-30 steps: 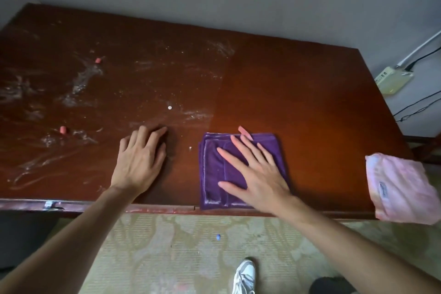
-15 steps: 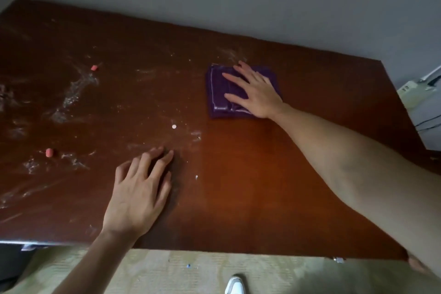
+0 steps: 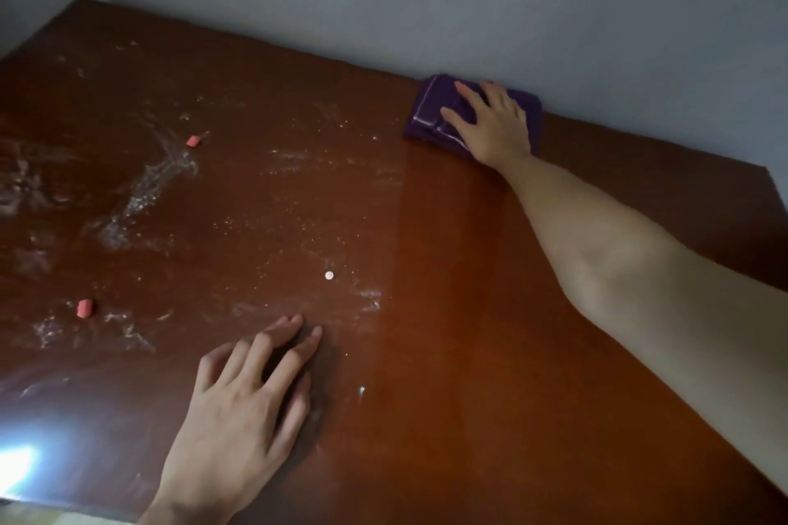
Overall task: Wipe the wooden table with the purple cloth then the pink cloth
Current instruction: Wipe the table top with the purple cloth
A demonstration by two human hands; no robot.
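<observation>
One folded purple cloth, long axis wallward.

Two bare forearms, sleeveless, ringless hands

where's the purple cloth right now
In the head view the purple cloth lies at the far edge of the wooden table, right of centre against the wall, pressed flat under the right hand.

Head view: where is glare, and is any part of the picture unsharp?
Head view: strong white glare on the wooden table at the lower left corner; room light dim; left hand and purple cloth under the right hand slightly soft.
</observation>
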